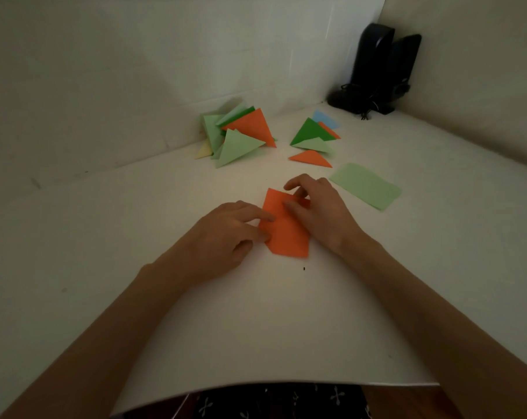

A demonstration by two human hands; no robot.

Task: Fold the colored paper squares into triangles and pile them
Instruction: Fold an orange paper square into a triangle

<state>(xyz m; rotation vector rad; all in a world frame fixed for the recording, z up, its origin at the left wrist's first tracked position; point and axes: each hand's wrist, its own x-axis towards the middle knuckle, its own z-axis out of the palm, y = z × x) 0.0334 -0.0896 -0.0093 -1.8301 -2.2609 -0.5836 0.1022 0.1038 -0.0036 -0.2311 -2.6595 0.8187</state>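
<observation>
An orange paper [286, 234] lies flat on the white surface [256, 322], in the middle and just ahead of the person, with both hands on it. The left hand [232, 231] rests its fingertips and thumb on the paper's left edge; its grip is apart, the fingers loosely extended and pressing down. The right hand [319, 213] covers the paper's far right corner, its grip clamped there with the fingers curled over the corner and the thumb lying across the sheet. Farther back, against the wall, sits a pile of folded triangles [241, 134] in green, orange and pale yellow. To its right is a smaller group of triangles [312, 136], with one orange triangle [310, 158] just in front of it. A pale green sheet [365, 186] lies unfolded near the right hand. Two black speakers [377, 68] stand in the far corner.
</observation>
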